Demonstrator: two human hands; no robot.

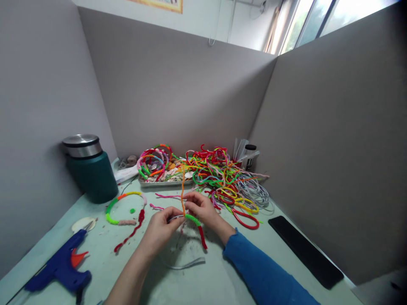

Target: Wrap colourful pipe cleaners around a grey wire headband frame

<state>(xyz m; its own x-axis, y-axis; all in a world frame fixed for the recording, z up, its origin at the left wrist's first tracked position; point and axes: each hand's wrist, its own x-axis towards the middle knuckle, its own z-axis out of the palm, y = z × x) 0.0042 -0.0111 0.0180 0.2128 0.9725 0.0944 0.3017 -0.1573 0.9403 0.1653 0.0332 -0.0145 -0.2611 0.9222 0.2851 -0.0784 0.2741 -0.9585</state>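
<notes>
While pinching pale wire (pixel 176 217), near middle, with left hand (pixel 163 224) | curling right hand (pixel 203 207) at orange strand (pixel 182 186), unclear whether gripping | showing 2 done, green wrap (pixel 192 219) and red wrap (pixel 202 238) | seemingly leaving orange unwrapped

Bright windows (pixel 310 26) show above grey partitions (pixel 178 89).

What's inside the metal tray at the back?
Small white and orange pieces show in the metal tray, with multicoloured rings over its left part. Its bottom, and anything beneath those, is too covered to see.
</notes>
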